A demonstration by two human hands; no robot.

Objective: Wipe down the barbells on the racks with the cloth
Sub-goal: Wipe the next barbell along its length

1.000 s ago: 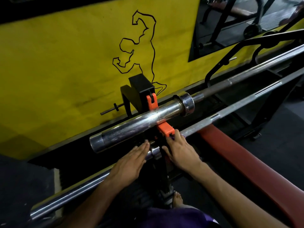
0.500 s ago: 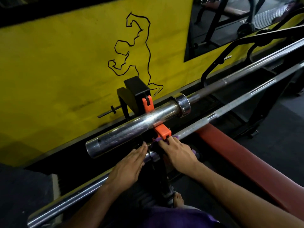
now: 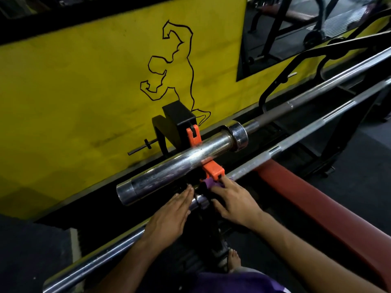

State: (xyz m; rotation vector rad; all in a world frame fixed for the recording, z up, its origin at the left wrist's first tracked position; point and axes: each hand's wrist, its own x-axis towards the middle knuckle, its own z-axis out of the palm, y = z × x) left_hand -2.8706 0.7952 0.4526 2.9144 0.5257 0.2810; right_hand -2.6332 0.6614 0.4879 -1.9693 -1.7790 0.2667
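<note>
the near barbell (image 3: 296, 149) runs from lower left to upper right across the rack. the right hand (image 3: 234, 201) presses the purple cloth (image 3: 208, 183) onto it beside the orange hook (image 3: 213, 170); the left hand (image 3: 169, 216) rests flat, fingers straight, holding nothing.

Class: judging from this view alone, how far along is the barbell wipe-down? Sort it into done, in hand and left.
Done: nothing can be confirmed; no bar shows a clear wiped stretch. In hand: the right hand presses a purple cloth on the near bar by the orange hook, while the left hand lies flat on the same bar. Left: probably the rest of that bar and the far bar.
</note>
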